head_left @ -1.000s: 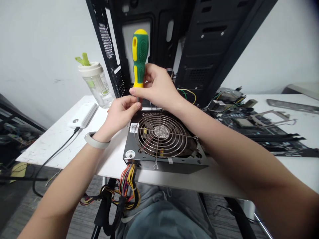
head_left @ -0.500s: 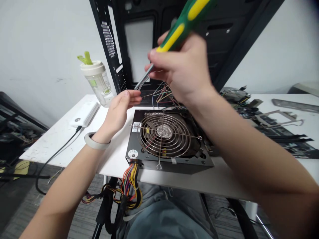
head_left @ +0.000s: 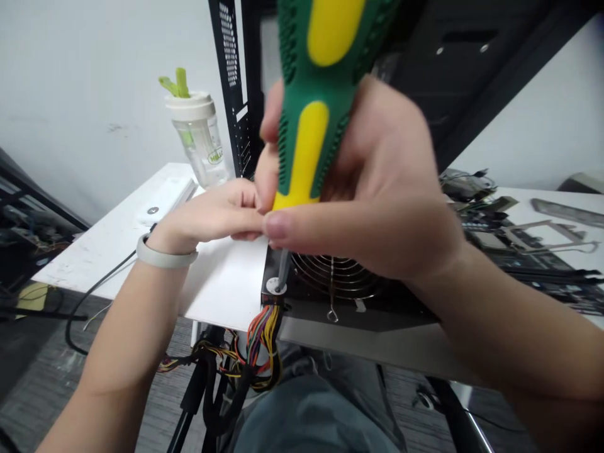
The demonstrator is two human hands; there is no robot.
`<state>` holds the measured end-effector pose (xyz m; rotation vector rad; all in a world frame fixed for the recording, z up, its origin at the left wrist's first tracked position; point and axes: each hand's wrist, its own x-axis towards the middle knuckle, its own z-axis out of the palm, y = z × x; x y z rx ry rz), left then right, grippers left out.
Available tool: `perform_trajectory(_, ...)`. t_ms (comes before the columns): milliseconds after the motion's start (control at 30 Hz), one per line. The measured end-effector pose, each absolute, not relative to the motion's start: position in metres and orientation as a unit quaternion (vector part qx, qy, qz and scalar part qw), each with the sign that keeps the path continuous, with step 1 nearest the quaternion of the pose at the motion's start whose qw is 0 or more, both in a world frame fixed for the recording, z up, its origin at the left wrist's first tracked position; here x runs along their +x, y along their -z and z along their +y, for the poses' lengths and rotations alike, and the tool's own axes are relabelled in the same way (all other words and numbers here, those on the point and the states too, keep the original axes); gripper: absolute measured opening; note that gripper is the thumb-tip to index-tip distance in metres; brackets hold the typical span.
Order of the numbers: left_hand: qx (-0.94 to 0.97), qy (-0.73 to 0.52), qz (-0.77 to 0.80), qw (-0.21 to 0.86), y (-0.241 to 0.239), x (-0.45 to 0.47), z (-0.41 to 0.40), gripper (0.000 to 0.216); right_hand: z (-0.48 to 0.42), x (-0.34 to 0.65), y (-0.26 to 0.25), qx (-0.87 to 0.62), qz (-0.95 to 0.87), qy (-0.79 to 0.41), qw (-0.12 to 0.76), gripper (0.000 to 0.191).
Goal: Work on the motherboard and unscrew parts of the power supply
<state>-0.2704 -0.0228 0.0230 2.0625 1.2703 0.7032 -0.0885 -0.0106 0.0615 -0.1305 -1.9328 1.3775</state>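
Observation:
My right hand (head_left: 377, 189) is closed round the green and yellow handle of a screwdriver (head_left: 309, 145). The screwdriver points down, its shaft meeting a round white sticker (head_left: 270, 285) with a screw in it on the near left corner of a black power supply (head_left: 309, 299). Close against the right hand is my left hand (head_left: 221, 211), its fingers curled and partly covered; what they hold, if anything, is hidden. Both hands cover much of the power supply and its wire fan grille (head_left: 333, 277). A bundle of coloured cables (head_left: 264, 333) hangs from the supply over the table's front edge.
A black computer case (head_left: 240, 138) stands behind the hands. At the left are a lidded cup (head_left: 201, 141) and a white box-shaped device (head_left: 167, 201) with a black cable. Circuit boards and metal brackets (head_left: 542, 236) lie on the white table (head_left: 217, 286) at the right.
My right hand brought the screwdriver down and nearer, from beside the case to the power supply's corner sticker. My left hand shifted right and its fingers curled in beside the right hand.

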Motion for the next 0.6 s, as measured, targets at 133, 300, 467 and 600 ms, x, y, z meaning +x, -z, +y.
perform_trajectory(133,0.808,-0.191,0.437,0.346,-0.030,-0.274,-0.026,0.034,-0.006,-0.092,-0.059,-0.081,-0.756,-0.519,0.390,0.036)
perform_trajectory(300,0.819,-0.131,0.414,0.374,-0.033,-0.269,-0.026,0.037,-0.007,-0.094,-0.059,-0.129,-0.773,-0.516,0.345,0.038)
perform_trajectory(467,0.785,-0.076,0.426,0.444,-0.037,-0.266,-0.027,0.032,-0.007,-0.092,-0.058,-0.105,-0.765,-0.536,0.342,0.039)
perform_trajectory(600,0.781,-0.085,0.434,0.442,-0.038,-0.266,-0.027,0.026,-0.003,-0.093,-0.056,-0.103,-0.761,-0.548,0.330,0.038)
